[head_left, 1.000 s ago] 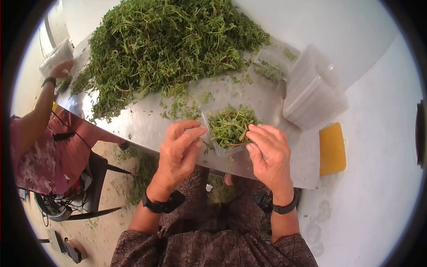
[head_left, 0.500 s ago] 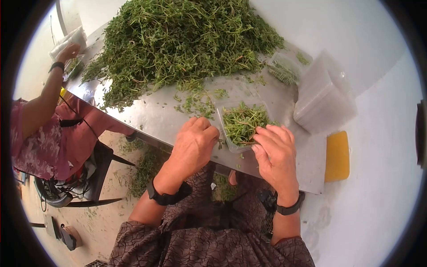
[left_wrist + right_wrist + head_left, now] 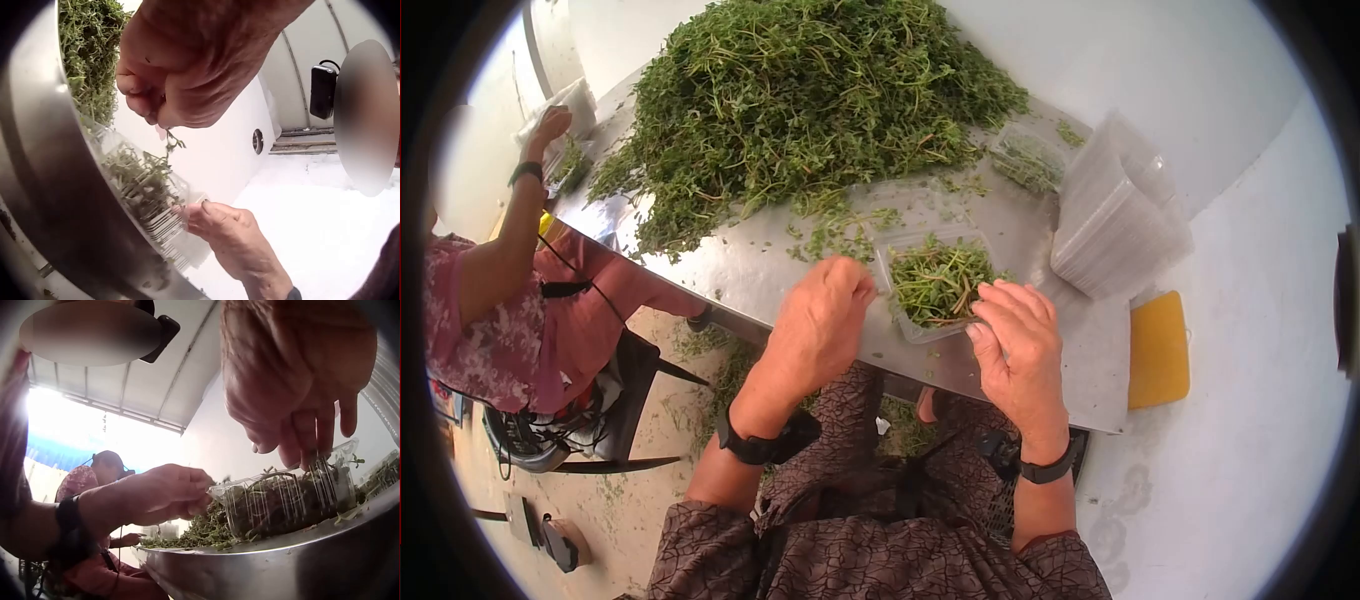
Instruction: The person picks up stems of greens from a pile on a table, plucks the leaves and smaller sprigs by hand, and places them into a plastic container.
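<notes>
A clear plastic box (image 3: 919, 333) with its lid folded back lies near the table's front edge, filled with leafy green sprigs (image 3: 940, 280). Just left of the box is my left hand (image 3: 820, 320), its fingers curled in. The left wrist view shows a small green sprig (image 3: 173, 144) hanging from the pinch of that thumb and fingers. My right hand (image 3: 1022, 350) is at the box's right side. Its fairly straight fingers (image 3: 325, 428) reach down over the rim and touch the greens.
A large heap of greens (image 3: 820, 110) covers the back of the metal table (image 3: 750, 260). Stacked clear boxes (image 3: 1115, 215) and a filled box (image 3: 1028, 160) stand at the right, above a yellow board (image 3: 1158, 350). Another person (image 3: 510, 330) works at the left.
My left hand has turned over, its fingers going from loosely spread to curled beside the box. My right hand stays at the box's right side. The head view has shifted slightly.
</notes>
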Available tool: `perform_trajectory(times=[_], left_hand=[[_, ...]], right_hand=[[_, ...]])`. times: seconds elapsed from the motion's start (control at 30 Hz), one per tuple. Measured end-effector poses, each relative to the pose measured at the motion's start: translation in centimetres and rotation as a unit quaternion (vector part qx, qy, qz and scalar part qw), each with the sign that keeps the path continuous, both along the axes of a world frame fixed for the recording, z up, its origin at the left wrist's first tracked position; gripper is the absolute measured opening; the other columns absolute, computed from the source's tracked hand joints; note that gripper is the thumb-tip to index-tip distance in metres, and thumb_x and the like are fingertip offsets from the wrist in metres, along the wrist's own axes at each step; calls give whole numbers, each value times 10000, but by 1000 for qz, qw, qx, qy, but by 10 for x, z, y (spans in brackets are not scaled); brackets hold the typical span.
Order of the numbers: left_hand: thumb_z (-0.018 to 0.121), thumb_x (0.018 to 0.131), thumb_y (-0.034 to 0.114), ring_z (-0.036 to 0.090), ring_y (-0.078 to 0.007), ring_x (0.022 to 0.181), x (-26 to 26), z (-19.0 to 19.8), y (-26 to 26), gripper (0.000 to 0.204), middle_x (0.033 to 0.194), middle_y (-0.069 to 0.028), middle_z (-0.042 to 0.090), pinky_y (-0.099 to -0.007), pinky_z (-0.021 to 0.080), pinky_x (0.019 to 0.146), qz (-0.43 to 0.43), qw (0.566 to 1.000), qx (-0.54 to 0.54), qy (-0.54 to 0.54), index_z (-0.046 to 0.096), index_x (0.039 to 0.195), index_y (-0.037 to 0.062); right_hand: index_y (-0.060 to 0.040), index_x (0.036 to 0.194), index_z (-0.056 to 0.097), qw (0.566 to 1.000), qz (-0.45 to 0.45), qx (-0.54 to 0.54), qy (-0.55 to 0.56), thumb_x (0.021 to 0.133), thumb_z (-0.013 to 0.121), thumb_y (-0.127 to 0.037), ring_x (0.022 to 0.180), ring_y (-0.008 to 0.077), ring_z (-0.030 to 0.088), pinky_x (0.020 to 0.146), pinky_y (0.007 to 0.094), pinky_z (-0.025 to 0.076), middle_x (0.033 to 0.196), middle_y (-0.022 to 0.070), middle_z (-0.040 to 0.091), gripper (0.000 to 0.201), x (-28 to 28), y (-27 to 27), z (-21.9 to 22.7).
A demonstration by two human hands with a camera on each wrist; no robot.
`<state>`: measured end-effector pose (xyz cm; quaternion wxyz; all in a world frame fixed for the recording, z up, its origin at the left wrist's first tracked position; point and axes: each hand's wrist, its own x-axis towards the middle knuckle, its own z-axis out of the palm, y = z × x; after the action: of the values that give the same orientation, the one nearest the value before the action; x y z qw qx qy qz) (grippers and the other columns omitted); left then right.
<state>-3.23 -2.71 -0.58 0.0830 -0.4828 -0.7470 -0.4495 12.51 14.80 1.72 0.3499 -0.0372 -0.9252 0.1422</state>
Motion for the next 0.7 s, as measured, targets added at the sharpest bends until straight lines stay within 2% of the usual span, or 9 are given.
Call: perform_trajectory(times=[0.07,0.1,0.2,0.3,0.37,0.43,0.57,0.7], left_hand=[[578,862,-57,593,-343,765,2,11,14,124,847,-163,580,-385,480,666,8,997,78,0,540,970,-9],[578,862,-57,593,-343,765,2,15,20,124,847,-163,580,-385,480,666,14,997,79,4,540,970,-9],[574,879,-47,617,-330,804,2,24,32,205,978,-174,618,-377,502,700,-37,996,81,-30,590,1079,-6],[572,878,-43,631,-331,838,-18,29,29,234,1018,-178,621,-378,516,721,12,996,80,-25,613,1105,-3],[582,861,-39,639,-352,882,-42,31,19,254,1039,-184,627,-397,524,760,12,998,55,-21,630,1109,-5],[599,839,-35,643,-373,928,-62,29,16,281,1083,-196,634,-422,518,801,63,995,-14,74,642,1115,-8],[594,831,-24,631,-396,983,-86,20,16,348,1150,-210,622,-443,510,859,70,991,-92,61,632,1176,8],[595,824,4,596,-394,1073,-104,0,26,464,1228,-219,584,-454,494,925,60,973,-197,102,583,1285,54]], right_hand=[[24,954,671,1000,8,1,2,770,712,-49,1092,338,609,1020,504,413,1078,163,686,202,-2,0,1],[26,956,673,1000,7,2,-2,769,712,-48,1091,338,609,1018,502,416,1078,162,686,205,-2,-1,3],[31,956,675,1000,6,6,3,768,709,-45,1087,342,610,1013,499,424,1075,161,686,205,0,-3,7],[34,950,676,1000,-6,3,11,769,706,-41,1082,348,611,1006,496,432,1073,163,686,198,5,2,7],[36,946,677,1000,-12,0,11,770,704,-39,1080,351,612,1002,495,436,1072,163,687,193,7,5,7],[39,948,677,1000,-9,0,17,770,706,-37,1075,355,614,998,490,440,1069,162,688,196,8,5,7],[42,940,677,1000,-5,-19,13,762,711,-32,1070,351,617,971,472,464,1065,163,689,197,8,3,5],[48,932,679,999,10,-30,6,746,720,-23,1066,345,620,920,445,497,1056,167,693,203,9,4,2]])
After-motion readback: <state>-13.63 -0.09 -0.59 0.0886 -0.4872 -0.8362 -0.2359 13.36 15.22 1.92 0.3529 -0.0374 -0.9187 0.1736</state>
